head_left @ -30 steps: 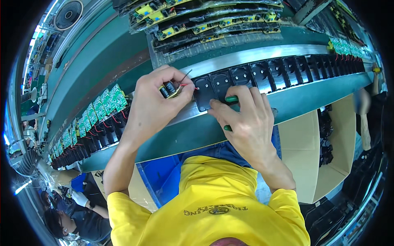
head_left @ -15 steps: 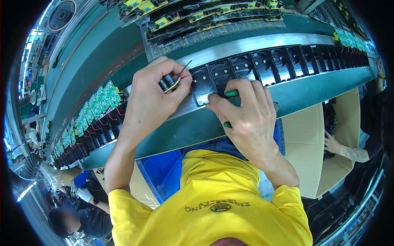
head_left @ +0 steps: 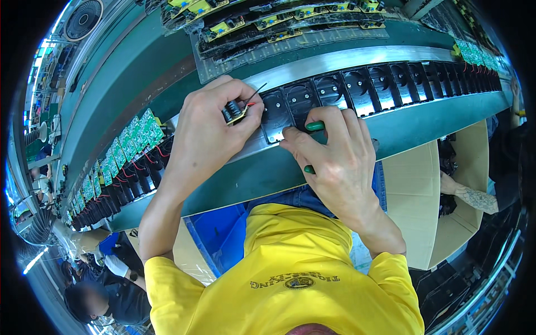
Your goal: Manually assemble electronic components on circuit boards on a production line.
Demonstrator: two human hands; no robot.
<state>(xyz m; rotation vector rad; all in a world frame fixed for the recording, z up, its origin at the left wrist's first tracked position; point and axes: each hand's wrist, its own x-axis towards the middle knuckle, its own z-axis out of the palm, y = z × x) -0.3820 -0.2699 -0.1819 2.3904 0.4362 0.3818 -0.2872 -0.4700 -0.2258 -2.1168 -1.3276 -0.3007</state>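
My left hand is closed, pinching a small circuit board with black cylindrical capacitors. A dark wire sticks up from it, and a bit of red shows by my fingertips. My right hand curls around a green-handled tool; two green handle ends show and its working end is hidden. The right thumb and index fingertips rest at the lower edge of a black plastic casing, just right of my left hand. This casing belongs to a row of similar black casings along a metal rail.
Casings with green circuit boards and red wires line the rail at left. Trays of yellow boards stand beyond the rail. A cardboard box at right has a co-worker's arm reaching in. A blue bin sits below the green bench edge.
My left hand has shifted very slightly right with the circuit board, which has tilted a little. My right hand stays nearly still. The co-worker's hand has gone deeper into the cardboard box.
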